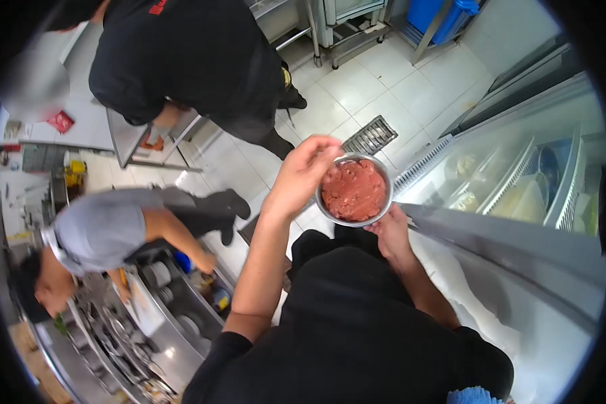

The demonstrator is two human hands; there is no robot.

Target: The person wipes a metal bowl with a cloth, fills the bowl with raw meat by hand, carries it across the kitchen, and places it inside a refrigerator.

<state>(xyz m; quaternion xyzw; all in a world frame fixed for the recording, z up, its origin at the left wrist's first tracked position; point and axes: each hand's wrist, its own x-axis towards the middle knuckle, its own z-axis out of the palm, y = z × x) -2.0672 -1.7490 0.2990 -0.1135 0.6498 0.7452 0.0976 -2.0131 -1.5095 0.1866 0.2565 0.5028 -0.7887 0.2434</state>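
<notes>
A round metal bowl (321,207) filled with reddish-brown minced food (354,191) is held in front of my body, above the tiled floor. My right hand (392,232) grips its lower right rim, fingers closed on the edge. At the upper left rim is my left hand (311,168), its fingers bent together over the edge and partly above the food. What lies under the left fingertips is hidden.
To the right stands an open refrigerator with bins (518,182). A person in black (182,60) leans over a table at the upper left. Another person in grey (104,225) bends over a counter (175,357). A drain grate (370,136) lies ahead.
</notes>
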